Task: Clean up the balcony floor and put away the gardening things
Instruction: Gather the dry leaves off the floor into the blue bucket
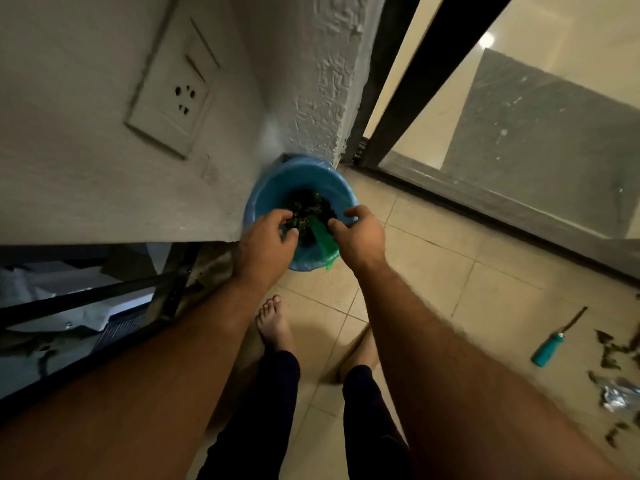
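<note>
1. The main risk is spillage: your 2 hands hang over the blue-lined bin (301, 181), which stands in the corner where the wall meets the door frame. The green dustpan (323, 240) tips into the bin across its near rim. If it slips or tilts back toward you, plant debris would drop onto the tiled floor (433, 258) beside your bare foot (273, 323).

2. A 2nd risk is the liner. If you press on the near rim, the blue bag may slide down into the bin, and cuttings could then fall between bag and wall.

3. Your left hand (266, 244) sits over the bin's near-left rim with its fingers (282, 216) curled down toward the dark green cuttings (306, 207). I cannot tell whether they pinch any cuttings or only brush them.

4. Your right hand (360, 237) sits over the near-right rim, its fingers curled too. The dustpan lies just beside them, between your 2 hands, and seems to touch them. Whether they actually grasp it is hidden, so I cannot tell.

5. The cuttings lie inside the bin, just beyond and below both sets of fingers.

6. Work remains on the floor to your right, well apart from the bin: a teal-handled tool (554, 344), scattered leaf scraps (611, 355) and a crumpled silvery wrapper (620, 393). Mind the tool's blade when you step, since your feet are bare.
</note>
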Demonstrator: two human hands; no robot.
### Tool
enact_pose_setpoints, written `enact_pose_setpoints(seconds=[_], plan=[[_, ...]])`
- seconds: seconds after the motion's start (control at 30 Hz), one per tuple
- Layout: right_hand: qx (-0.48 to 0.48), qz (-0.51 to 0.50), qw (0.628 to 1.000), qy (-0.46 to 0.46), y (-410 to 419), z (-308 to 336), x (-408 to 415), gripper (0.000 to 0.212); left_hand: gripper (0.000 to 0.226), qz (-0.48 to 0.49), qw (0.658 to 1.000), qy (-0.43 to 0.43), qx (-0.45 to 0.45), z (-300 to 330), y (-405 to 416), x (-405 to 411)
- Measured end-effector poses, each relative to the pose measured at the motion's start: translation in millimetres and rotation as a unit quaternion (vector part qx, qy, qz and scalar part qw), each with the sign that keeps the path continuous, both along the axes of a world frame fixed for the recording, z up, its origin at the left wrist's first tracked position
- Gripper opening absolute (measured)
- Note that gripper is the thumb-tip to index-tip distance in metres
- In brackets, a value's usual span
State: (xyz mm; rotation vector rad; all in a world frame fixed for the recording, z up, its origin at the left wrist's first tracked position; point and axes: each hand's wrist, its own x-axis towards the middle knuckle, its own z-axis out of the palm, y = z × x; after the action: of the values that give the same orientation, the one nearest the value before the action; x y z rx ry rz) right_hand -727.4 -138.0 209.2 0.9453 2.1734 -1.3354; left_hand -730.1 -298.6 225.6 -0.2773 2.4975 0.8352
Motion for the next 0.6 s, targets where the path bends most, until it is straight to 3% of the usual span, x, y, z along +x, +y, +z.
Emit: enact_pose_setpoints(seconds=[0.13,0.3,0.43,0.6], plan=[[0.056,0.013,0.998,-0.036,42.4,72.1,40.2,0.043,0.06,-0.058,0.998,-0.017,0.027,68.2,10.2,4.9],[0.122,-0.014,0.991,-0.05,100.3,215.7,97.6,0.059,0.075,-0.177,0.983,-0.037,0.035,206.0,32.7,16.2],[0.177,-0.047,0.982,-0.042,143.0,333.9,152.4,0.07,0.084,-0.309,0.951,-0.007,0.034,313.8,75.1,27.4],[0.219,-0.109,0.969,-0.016,189.1,416.2,225.0,0.077,0.088,-0.426,0.902,0.062,0.026,389.1,161.2,58.5]])
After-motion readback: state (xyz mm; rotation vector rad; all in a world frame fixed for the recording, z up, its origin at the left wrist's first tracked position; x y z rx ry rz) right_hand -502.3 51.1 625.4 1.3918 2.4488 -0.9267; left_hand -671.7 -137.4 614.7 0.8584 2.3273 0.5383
